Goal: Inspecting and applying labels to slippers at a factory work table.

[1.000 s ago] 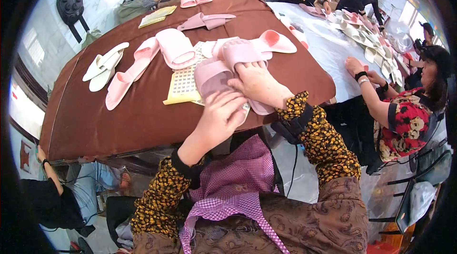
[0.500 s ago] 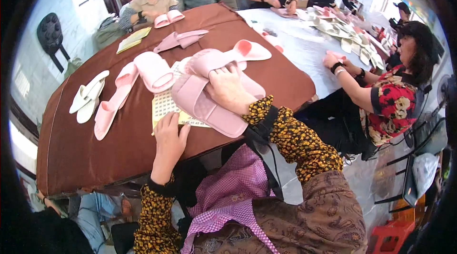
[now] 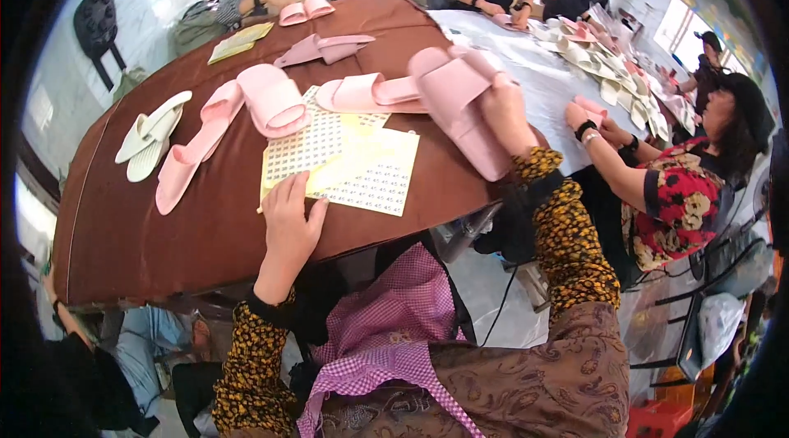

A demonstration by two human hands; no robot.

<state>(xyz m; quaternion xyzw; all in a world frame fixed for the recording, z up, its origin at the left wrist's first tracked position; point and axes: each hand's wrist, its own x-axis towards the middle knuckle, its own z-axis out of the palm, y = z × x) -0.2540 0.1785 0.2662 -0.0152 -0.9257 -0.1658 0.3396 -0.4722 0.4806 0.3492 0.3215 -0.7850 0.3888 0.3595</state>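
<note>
A: Filling most of the view, a brown table holds everything, with a white-covered table beside it where other people sit.

B: And the slippers?

A: The right hand clasps a pink slipper by its strap end, lifted above the table's right edge. Another pink slipper lies just behind it, and a pink pair rests further left, near a white pair.

B: The other hand?

A: The left hand lies flat, fingers loose, gripping nothing, pressing on the near edge of the yellow sticker sheets at the table's middle.
</note>
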